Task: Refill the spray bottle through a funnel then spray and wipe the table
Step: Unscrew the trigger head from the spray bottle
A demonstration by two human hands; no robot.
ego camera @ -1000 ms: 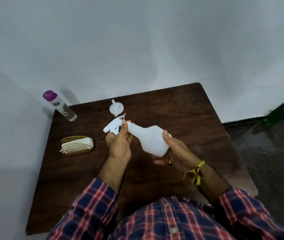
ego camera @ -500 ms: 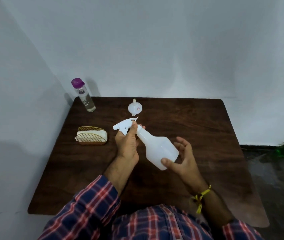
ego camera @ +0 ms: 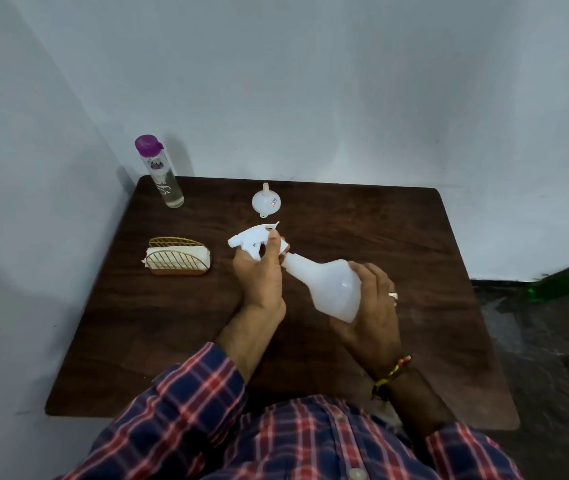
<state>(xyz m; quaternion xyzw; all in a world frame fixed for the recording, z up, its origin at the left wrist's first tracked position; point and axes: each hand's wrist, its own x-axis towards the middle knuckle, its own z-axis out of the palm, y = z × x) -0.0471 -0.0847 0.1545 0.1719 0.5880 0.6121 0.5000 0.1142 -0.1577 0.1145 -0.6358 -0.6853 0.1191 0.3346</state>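
Dark wood-grain table (ego camera: 362, 216). Above it, tilted translucent white plastic spray bottle (ego camera: 328, 289): right hand (ego camera: 369, 306) curled round bulbous base, left hand (ego camera: 262, 275) gripping trigger head, perhaps twisting. Small white plastic funnel (ego camera: 266, 201) inverted behind.

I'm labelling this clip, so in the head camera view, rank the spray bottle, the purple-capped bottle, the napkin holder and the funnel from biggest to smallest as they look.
1. spray bottle, though it is held nearer the camera
2. purple-capped bottle and napkin holder: too alike to rank
3. funnel, clearly smallest
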